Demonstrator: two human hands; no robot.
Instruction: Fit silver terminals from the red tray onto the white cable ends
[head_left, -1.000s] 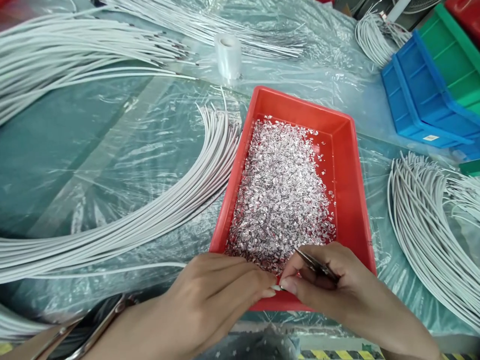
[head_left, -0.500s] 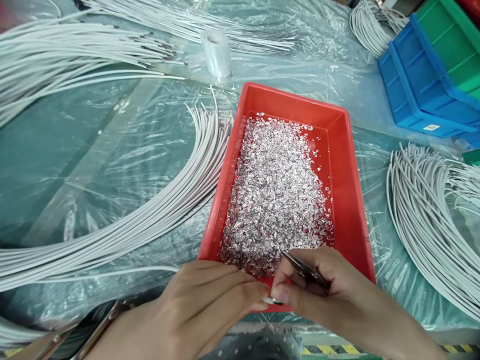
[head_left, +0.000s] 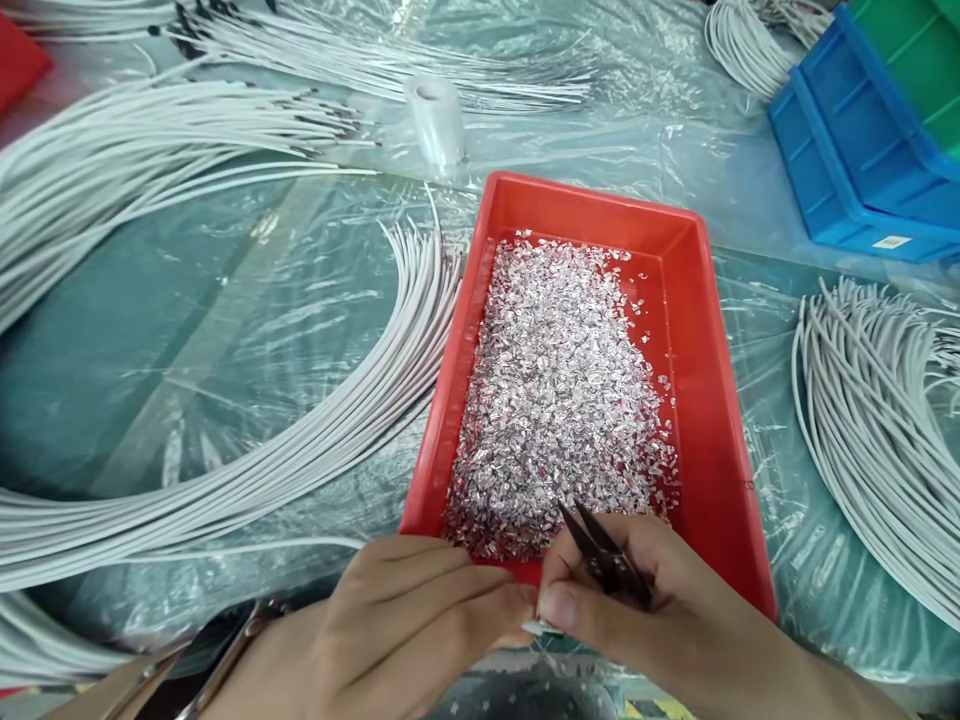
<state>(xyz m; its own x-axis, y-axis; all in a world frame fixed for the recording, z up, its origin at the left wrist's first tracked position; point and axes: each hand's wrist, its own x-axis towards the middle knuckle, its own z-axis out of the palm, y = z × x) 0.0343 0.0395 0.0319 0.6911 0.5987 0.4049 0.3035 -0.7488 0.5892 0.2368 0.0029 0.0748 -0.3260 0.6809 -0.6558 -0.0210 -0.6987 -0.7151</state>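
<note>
My left hand and my right hand meet at the near rim of a red tray filled with small silvery foil scraps. Both hands pinch the end of one thin white cable between thumb and fingertips. My right hand also grips dark tweezers, their tips pointing up-left over the scraps. A curved bundle of white cables lies left of the tray.
More white cable bundles lie at the far left and at the right. A clear tape roll stands behind the tray. Blue and green bins sit at the top right. Crinkled clear plastic sheet covers the green table.
The hands have stayed pinched together at the tray's near edge, shifting slightly down in view. The tweezer tips now point more steeply upward. The camera has tilted a little.
</note>
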